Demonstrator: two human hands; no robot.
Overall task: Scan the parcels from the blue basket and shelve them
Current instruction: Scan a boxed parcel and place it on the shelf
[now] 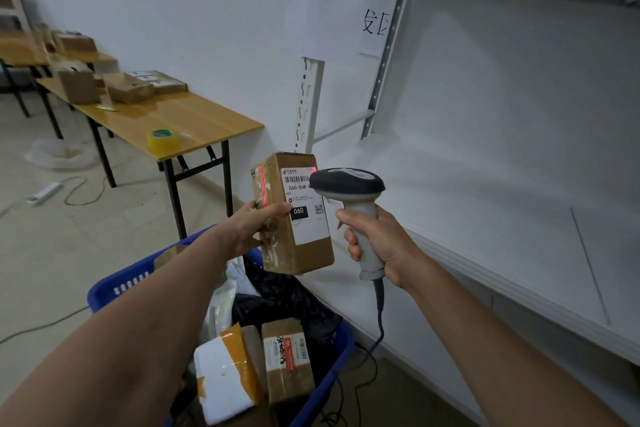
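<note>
My left hand [254, 222] grips a brown cardboard parcel [308, 253] upright above the blue basket [114, 282], its white shipping label facing me. My right hand [377, 243] holds a grey barcode scanner [349, 184] by the handle, its dark head right beside the label. A red scan light glows on the label's top corner by the barcode. In the basket lie more parcels: a brown box [289, 362], a white and orange packet [227, 378] and black plastic bags [284, 295]. The white shelf [485, 218] to the right is bare.
A wooden folding table [180, 121] at the left back carries cardboard boxes [128, 87] and a roll of yellow tape [163, 139]. The scanner's cable [379, 329] hangs down to the floor by the basket. A power strip [45, 193] and cords lie on the floor.
</note>
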